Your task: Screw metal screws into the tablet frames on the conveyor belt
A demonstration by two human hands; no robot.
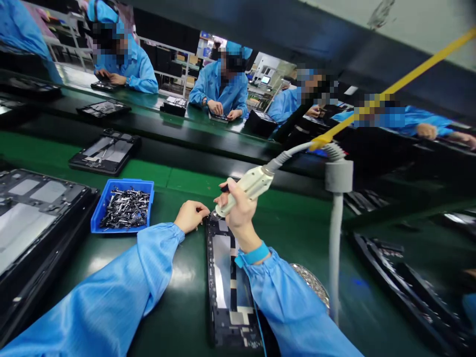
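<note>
Electronics assembly line: green workbenches (193, 181), black device frames (106, 151), co-workers in blue smocks (222, 91)

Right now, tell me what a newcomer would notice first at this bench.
The cream screwdriver in the right hand stands out first, its tip down on a black device frame at the centre, with the left hand at the frame's top corner. Just left of them sits a blue bin of dark metal parts. Beyond, across the green bench, co-workers in blue smocks work in a row.
</note>
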